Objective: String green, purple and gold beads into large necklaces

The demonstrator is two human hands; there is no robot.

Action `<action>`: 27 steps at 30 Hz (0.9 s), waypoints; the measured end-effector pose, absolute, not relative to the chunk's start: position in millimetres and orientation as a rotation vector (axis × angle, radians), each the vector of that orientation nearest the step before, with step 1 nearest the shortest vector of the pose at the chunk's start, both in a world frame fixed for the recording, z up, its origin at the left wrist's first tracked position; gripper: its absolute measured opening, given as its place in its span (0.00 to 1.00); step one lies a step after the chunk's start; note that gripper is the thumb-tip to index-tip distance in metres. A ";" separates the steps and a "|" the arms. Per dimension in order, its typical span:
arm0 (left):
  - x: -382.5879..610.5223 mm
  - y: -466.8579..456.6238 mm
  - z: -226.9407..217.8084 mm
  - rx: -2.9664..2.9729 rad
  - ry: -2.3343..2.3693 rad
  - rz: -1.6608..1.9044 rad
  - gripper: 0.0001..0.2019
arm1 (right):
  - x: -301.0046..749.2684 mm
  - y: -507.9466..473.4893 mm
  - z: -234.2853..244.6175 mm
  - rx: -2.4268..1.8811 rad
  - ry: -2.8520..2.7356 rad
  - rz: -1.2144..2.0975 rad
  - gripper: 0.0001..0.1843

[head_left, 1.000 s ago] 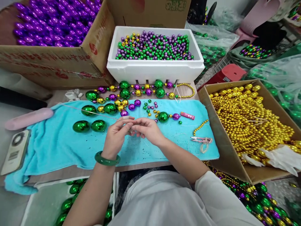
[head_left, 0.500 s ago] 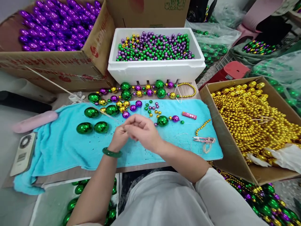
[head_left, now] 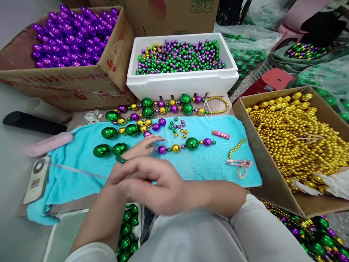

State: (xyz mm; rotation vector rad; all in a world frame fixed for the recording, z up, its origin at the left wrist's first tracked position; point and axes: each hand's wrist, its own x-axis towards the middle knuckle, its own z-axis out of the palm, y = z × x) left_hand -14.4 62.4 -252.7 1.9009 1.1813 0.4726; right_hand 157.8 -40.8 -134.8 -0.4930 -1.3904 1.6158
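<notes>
Right hand drawn back, bead strand lying left to right

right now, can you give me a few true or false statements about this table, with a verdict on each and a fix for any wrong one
1. The right hand crosses in front of the left arm in this view. True.
2. The scissors lie in the box of gold beads. False: the scissors lie on the blue towel.
3. A green bracelet is on the left arm. True.
4. The white foam box holds only purple beads. False: the white foam box also holds green and gold ones.
</notes>
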 end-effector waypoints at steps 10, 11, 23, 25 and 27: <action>68.1 95.8 -251.7 2.302 1.384 0.248 0.16 | 263.5 -40.0 -184.7 -0.907 -0.986 1.572 0.11; 77.2 95.4 -256.8 2.301 1.412 0.218 0.15 | 267.2 -43.4 -187.1 -0.932 -0.979 1.575 0.12; 62.1 66.0 -245.6 1.047 1.216 1.133 0.09 | 264.8 -51.2 -226.6 -1.228 -0.990 1.481 0.13; 47.2 54.0 -237.8 0.680 1.028 1.251 0.09 | 263.4 -50.8 -231.6 -1.283 -1.006 1.477 0.13; 33.9 43.2 -231.3 0.491 0.938 1.306 0.08 | 260.6 -51.6 -235.8 -1.317 -1.049 1.472 0.14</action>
